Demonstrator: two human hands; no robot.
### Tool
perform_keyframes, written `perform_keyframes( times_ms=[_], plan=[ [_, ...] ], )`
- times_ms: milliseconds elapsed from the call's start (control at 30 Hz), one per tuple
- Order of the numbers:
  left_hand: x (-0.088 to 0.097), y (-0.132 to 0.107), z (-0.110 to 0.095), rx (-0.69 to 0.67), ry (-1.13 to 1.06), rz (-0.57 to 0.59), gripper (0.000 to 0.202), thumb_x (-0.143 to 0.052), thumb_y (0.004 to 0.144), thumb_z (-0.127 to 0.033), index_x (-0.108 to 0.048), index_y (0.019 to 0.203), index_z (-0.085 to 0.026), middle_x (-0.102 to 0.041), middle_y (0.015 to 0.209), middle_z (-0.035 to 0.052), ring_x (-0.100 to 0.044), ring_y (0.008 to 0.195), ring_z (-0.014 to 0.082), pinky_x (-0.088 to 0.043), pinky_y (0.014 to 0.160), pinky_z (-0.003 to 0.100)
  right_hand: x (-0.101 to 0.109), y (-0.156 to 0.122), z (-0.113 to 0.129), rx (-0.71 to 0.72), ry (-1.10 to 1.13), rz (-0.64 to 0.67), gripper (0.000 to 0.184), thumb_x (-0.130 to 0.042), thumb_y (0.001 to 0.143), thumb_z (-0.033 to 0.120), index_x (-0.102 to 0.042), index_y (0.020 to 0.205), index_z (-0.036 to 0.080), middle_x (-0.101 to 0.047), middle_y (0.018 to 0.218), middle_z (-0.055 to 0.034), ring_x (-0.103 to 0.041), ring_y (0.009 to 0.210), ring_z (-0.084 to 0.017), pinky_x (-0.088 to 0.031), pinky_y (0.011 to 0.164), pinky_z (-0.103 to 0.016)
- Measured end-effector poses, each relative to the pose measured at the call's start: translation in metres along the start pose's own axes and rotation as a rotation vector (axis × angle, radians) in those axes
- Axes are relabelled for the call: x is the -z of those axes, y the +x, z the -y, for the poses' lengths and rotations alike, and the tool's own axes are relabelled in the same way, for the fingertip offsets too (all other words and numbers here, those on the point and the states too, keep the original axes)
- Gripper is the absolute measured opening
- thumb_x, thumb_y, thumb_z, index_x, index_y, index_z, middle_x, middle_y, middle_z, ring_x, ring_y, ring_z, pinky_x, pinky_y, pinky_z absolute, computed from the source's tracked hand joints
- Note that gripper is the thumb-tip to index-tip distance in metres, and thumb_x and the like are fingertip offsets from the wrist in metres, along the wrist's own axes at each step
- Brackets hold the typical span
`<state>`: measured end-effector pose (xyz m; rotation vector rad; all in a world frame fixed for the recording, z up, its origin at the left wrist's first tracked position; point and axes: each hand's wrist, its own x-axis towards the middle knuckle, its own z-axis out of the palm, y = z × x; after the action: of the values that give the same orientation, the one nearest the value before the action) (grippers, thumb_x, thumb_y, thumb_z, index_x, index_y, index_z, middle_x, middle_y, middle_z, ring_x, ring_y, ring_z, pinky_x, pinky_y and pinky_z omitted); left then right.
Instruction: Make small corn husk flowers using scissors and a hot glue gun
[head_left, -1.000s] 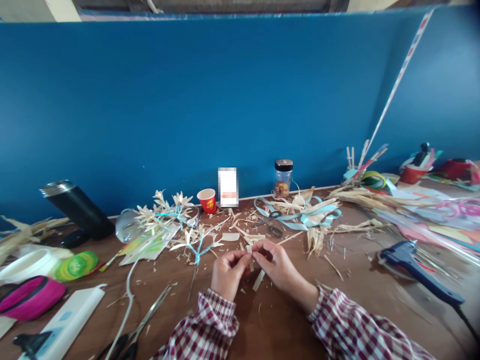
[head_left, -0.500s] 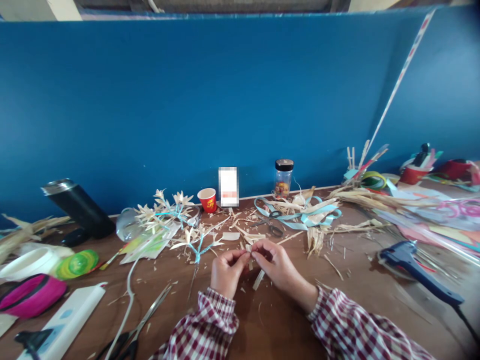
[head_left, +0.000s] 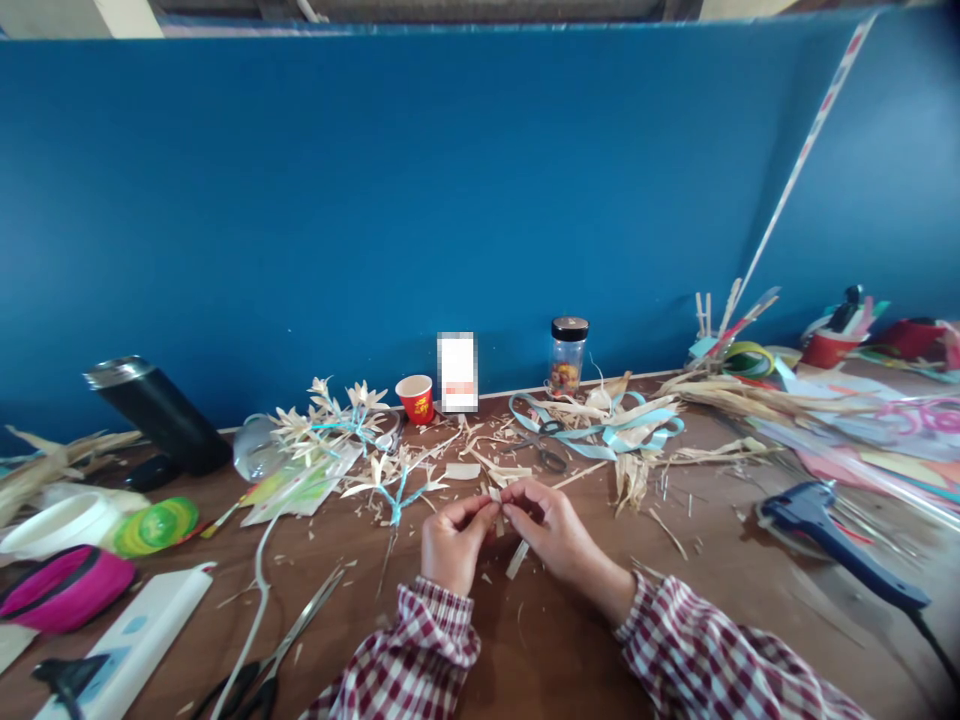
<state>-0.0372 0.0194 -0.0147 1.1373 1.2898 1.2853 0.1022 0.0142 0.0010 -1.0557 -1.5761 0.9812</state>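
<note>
My left hand (head_left: 454,545) and my right hand (head_left: 561,535) meet over the middle of the brown table. Both pinch a small pale strip of dried husk (head_left: 495,495) between thumb and fingers; most of it is hidden by the fingertips. Another pale strip (head_left: 517,558) shows below my right fingers, and I cannot tell whether it is held or lies on the table. Just beyond my left hand lies a husk flower sprig (head_left: 396,505) with a blue-wrapped stem. A cut husk piece (head_left: 462,471) rests among scraps past my fingertips.
Large scissors (head_left: 289,630) lie at the left front, near a power strip (head_left: 131,640) with a white cable. Small scissors (head_left: 553,460) and blue ribbon (head_left: 645,435) lie behind. A glue gun (head_left: 840,545) sits right; a red cup (head_left: 416,400) and jar (head_left: 568,360) stand against the blue partition.
Both hands stay in nearly the same place. The fingertips have shifted very slightly around the husk strip; nothing else visibly differs apart from a tiny shift of the view.
</note>
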Motion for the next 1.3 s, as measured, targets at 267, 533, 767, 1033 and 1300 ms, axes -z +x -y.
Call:
perform_keyframes(
  times_ms=[267, 533, 767, 1033, 1300],
  plan=[
    [-0.0020, -0.0032, -0.0028, -0.068, 0.089, -0.035, 0.026, -0.069, 0.063, -0.032, -0.071, 0.080, -0.012, -0.067, 0.057, 0.0029, -0.059, 0.050, 0.0150, -0.051, 0.050, 0.024, -0.0004, 0.0009, 0.0003, 0.002, 0.011, 0.015, 0.012, -0.050, 0.077, 0.016, -0.061, 0.082, 0.017, -0.060, 0.073, -0.0007, -0.053, 0.066, -0.013, -0.042, 0.060, -0.024],
    [-0.0025, -0.0057, -0.0012, -0.123, 0.154, -0.047, 0.030, -0.066, 0.067, -0.033, -0.070, 0.089, -0.012, -0.071, 0.072, 0.0063, -0.064, 0.064, 0.0194, -0.053, 0.058, 0.028, -0.0002, -0.0002, -0.0008, 0.007, -0.015, 0.027, 0.013, -0.049, 0.079, 0.018, -0.061, 0.084, 0.017, -0.060, 0.073, -0.0010, -0.053, 0.067, -0.013, -0.042, 0.061, -0.024],
    [-0.0032, -0.0052, -0.0048, -0.078, 0.094, -0.042, 0.025, -0.069, 0.063, -0.031, -0.071, 0.081, -0.013, -0.067, 0.057, 0.0018, -0.060, 0.051, 0.0145, -0.051, 0.050, 0.024, -0.0004, -0.0011, -0.0038, 0.008, -0.014, 0.033, 0.013, -0.049, 0.079, 0.016, -0.061, 0.085, 0.017, -0.061, 0.077, -0.0013, -0.054, 0.069, -0.013, -0.042, 0.064, -0.023],
    [-0.0044, -0.0033, -0.0083, 0.132, -0.105, -0.026, 0.026, -0.075, 0.054, -0.030, -0.070, 0.071, -0.011, -0.063, 0.051, -0.0001, -0.056, 0.046, 0.0115, -0.050, 0.047, 0.023, 0.0001, -0.0003, -0.0073, 0.002, -0.023, 0.039, 0.012, -0.049, 0.080, 0.019, -0.060, 0.084, 0.017, -0.061, 0.075, -0.0014, -0.055, 0.070, -0.014, -0.043, 0.066, -0.025],
    [-0.0035, -0.0040, -0.0088, 0.144, -0.077, -0.017, 0.023, -0.074, 0.055, -0.029, -0.069, 0.069, -0.011, -0.061, 0.048, -0.0002, -0.054, 0.043, 0.0101, -0.048, 0.046, 0.021, 0.0003, -0.0004, -0.0049, -0.008, -0.023, 0.054, 0.010, -0.050, 0.079, 0.018, -0.059, 0.083, 0.016, -0.059, 0.072, -0.0008, -0.054, 0.067, -0.013, -0.043, 0.063, -0.025]
  ],
)
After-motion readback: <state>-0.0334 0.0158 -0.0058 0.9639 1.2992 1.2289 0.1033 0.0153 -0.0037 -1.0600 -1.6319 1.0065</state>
